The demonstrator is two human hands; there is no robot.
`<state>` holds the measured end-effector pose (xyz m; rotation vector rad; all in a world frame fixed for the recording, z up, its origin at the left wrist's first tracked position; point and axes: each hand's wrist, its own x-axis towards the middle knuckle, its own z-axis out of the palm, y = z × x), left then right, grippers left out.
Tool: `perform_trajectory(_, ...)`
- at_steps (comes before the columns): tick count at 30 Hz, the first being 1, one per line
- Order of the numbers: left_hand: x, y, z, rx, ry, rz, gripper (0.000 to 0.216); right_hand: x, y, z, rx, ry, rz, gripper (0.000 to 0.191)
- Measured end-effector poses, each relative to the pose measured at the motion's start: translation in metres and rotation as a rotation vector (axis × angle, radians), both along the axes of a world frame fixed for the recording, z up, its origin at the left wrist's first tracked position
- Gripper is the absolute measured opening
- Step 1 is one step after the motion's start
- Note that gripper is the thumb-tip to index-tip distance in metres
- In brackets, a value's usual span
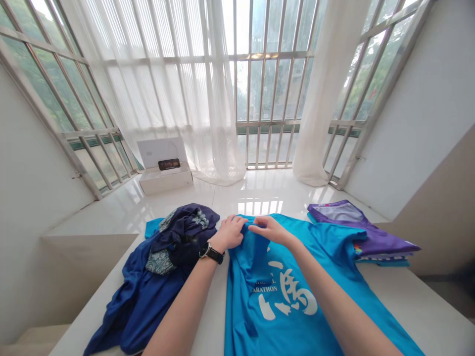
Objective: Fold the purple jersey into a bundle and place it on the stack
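Note:
A bright blue T-shirt with white lettering and a large white character lies spread before me. Its left side is folded inward. My left hand, a black-strapped watch on its wrist, grips the shirt's folded upper left edge, its fingers curled on the fabric. Close beside it, my right hand hovers over the top of the shirt. A small gap shows between its thumb and fingers, with no cloth visible in between. The right forearm covers part of the print.
Left of the shirt lies a heap of dark blue clothes. Folded shirts, a purple one uppermost, are stacked at right. A white box carrying a black phone stands on the sill near the sheer curtains and barred windows.

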<state>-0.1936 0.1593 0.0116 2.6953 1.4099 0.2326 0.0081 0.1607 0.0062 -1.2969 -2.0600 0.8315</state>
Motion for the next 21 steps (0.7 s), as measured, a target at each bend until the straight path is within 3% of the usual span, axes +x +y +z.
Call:
perform_trajectory(5,-0.001,0.014,-0.013,-0.006,0.016,0.002,0.025,-0.004,0.005,-0.007,0.018,0.011,-0.062,0.037)
perform_trajectory(9,-0.009,0.021,-0.019,-0.012,-0.017,0.067,0.026,0.008,0.007,-0.007,-0.075,0.002,-0.044,0.034)
perform_trajectory(15,-0.014,0.022,-0.016,0.005,-0.074,0.148,0.024,0.034,0.003,-0.006,-0.347,0.017,0.096,0.039)
perform_trajectory(21,-0.011,0.020,-0.012,0.044,-0.080,0.201,0.024,0.037,0.002,-0.005,-0.319,0.116,-0.021,0.041)
